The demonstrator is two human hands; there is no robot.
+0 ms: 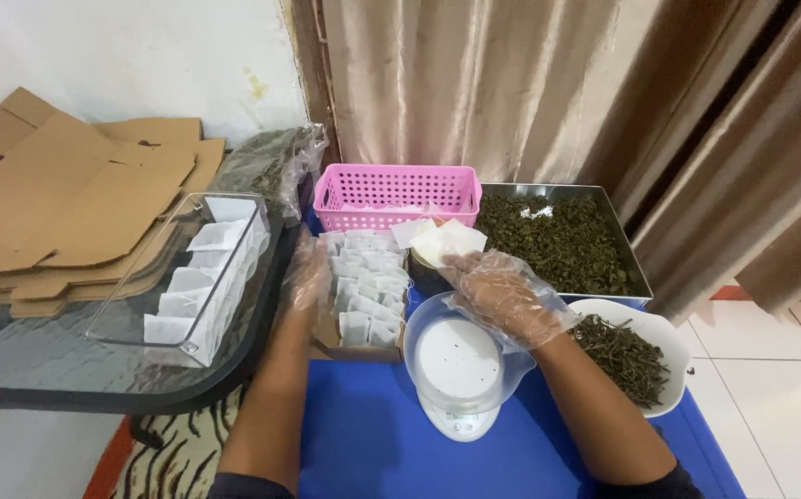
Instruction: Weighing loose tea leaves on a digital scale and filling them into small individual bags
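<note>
Both my hands wear clear plastic gloves. My right hand (502, 296) holds a small white filter bag (451, 242) above the round white kitchen scale (458, 365), near a dark cup that is mostly hidden behind the bag. My left hand (305, 275) rests against the left side of a low cardboard box (331, 334) packed with several rows of filled white tea bags (366, 288). A metal tray of dried green tea leaves (556, 238) lies just behind my right hand.
A pink plastic basket (397, 191) stands at the back. A white bowl of dried leaves (629, 356) sits at right on the blue surface (363, 444). At left, a glass table (67, 360) carries a clear box of tea bags (199, 273), flat cardboard (58, 203) and a plastic bag of leaves (271, 162).
</note>
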